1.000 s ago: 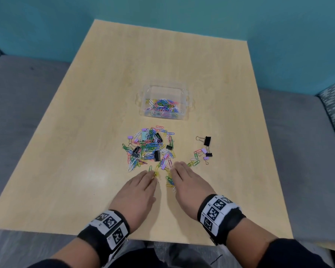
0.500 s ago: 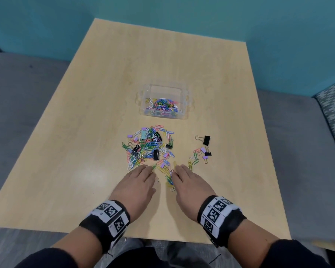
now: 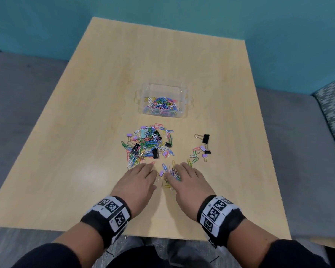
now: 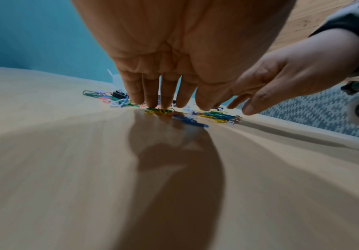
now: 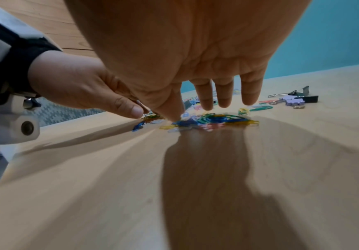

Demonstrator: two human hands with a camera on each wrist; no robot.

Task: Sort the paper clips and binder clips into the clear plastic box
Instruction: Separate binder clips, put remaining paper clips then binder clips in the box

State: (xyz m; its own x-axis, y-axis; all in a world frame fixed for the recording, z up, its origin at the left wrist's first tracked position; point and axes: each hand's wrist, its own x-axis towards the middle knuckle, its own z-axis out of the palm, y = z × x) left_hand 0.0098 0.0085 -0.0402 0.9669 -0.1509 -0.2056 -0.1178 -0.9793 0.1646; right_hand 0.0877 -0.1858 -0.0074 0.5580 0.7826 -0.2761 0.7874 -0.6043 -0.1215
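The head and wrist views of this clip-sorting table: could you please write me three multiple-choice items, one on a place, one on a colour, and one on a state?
1. Where does the clear plastic box sit relative to the main pile of clips?
A. Beyond it, farther from the person
B. Between the pile and the hands
C. Off the table

2. What colour is the biggest binder clip in the small group right of the main pile?
A. Red
B. Black
C. White

3. How do the left hand and right hand stand?
A. Both are fists
B. Each lifts a binder clip
C. Fingers straight, tips down at the loose paper clips between them

Answers: 1 A, the box lies past the pile toward the table's far end; 2 B, its body is black; 3 C, both wrist views show extended fingers reaching the table.
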